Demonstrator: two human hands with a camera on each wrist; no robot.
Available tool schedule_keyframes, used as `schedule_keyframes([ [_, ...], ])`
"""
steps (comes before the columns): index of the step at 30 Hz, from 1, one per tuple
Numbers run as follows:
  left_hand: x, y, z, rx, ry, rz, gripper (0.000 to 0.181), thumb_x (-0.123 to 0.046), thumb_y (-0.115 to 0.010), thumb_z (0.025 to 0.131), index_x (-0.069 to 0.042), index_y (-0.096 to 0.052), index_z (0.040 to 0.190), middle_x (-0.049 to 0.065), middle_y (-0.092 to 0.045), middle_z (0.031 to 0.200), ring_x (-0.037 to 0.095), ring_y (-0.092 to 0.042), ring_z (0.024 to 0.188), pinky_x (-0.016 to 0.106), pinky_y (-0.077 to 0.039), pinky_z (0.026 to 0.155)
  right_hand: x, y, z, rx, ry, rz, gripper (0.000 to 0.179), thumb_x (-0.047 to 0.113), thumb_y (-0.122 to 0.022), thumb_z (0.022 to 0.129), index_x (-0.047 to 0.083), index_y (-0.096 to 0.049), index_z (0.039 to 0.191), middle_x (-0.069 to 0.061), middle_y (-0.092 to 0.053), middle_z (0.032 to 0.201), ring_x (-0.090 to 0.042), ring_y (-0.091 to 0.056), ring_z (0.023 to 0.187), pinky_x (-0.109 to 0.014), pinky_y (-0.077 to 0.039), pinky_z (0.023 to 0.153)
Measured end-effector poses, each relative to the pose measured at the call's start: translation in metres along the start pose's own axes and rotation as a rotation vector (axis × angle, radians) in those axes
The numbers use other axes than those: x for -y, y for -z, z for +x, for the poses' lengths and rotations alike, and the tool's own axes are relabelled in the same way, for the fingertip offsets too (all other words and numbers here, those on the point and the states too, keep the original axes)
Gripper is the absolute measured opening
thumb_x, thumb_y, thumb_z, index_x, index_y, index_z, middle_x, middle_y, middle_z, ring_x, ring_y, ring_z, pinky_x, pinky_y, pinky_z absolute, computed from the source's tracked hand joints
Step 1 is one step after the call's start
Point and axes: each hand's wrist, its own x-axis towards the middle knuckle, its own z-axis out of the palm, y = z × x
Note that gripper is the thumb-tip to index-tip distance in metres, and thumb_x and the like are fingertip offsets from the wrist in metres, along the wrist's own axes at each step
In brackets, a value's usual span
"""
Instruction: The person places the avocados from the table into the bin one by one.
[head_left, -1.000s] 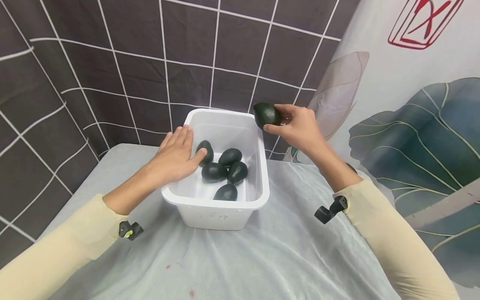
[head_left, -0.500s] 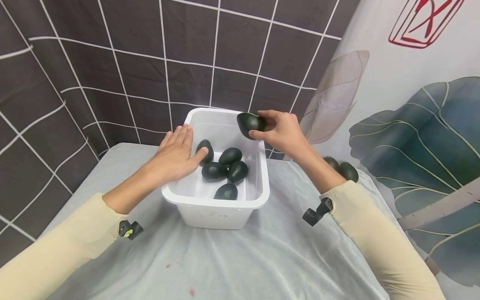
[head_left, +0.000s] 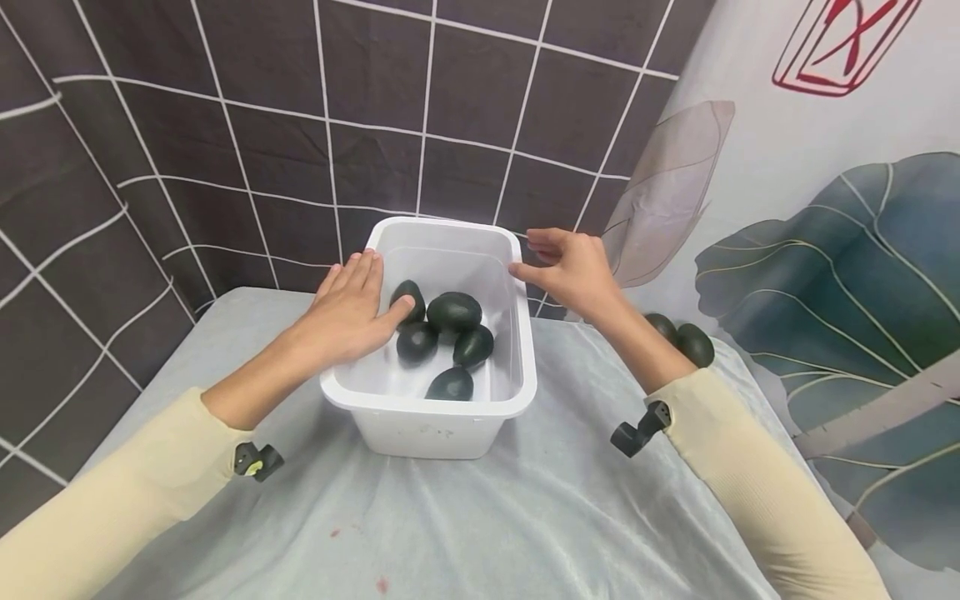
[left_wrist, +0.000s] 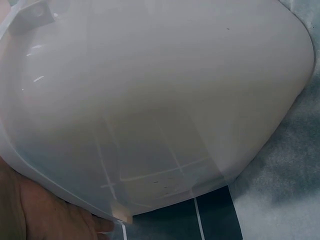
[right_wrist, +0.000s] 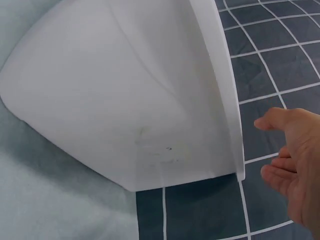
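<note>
A white plastic tub (head_left: 429, 429) stands on the cloth-covered table with several dark green avocados (head_left: 454, 312) inside it. My left hand (head_left: 348, 312) lies flat over the tub's left rim, fingers straight, thumb reaching inward by an avocado (head_left: 408, 302). Beside the right rim hovers my right hand (head_left: 573, 271), its thumb and fingers parted with nothing between them. The right wrist view shows that same hand (right_wrist: 295, 165) just off the rim. In the left wrist view the tub's outer wall (left_wrist: 165, 100) fills most of the picture, with part of my left hand (left_wrist: 55, 215) at lower left.
Two more avocados (head_left: 694, 345) lie on the table's right side, partly behind my right forearm. Pale grey-blue cloth (head_left: 450, 533) covers the table. Behind the tub hangs a dark curtain with a white grid (head_left: 375, 83), and a leaf-patterned one (head_left: 840, 275) hangs at right.
My right hand carried an avocado left over the tub and let it go. That avocado now lies among the others, and one beside it has shifted. My left hand stayed on the rim.
</note>
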Motion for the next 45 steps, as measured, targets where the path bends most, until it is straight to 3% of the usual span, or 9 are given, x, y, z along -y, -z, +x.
schedule_keyframes([
  [29, -0.001, -0.001, 0.001, 0.002, 0.009, 0.001, 0.093, -0.057, -0.032, 0.118, 0.007, -0.001, 0.177, 0.025, 0.008, 0.189, 0.043, 0.010, 0.178, 0.060, 0.008, 0.145, -0.038, 0.005, -0.019, -0.011, -0.056, 0.012, 0.067, 0.034, -0.088, 0.097, 0.004, -0.069, 0.154, -0.018, -0.074, 0.151, -0.039, -0.076, 0.136, -0.052, -0.063, 0.112],
  [45, -0.001, 0.000, -0.001, 0.005, 0.004, -0.007, 0.094, -0.057, -0.034, 0.118, 0.008, 0.000, 0.177, 0.026, 0.009, 0.189, 0.044, 0.011, 0.178, 0.061, 0.009, 0.144, -0.073, 0.009, -0.036, -0.025, -0.116, 0.035, 0.070, 0.035, -0.088, 0.098, -0.001, -0.066, 0.154, -0.022, -0.072, 0.153, -0.045, -0.070, 0.143, -0.057, -0.058, 0.119],
])
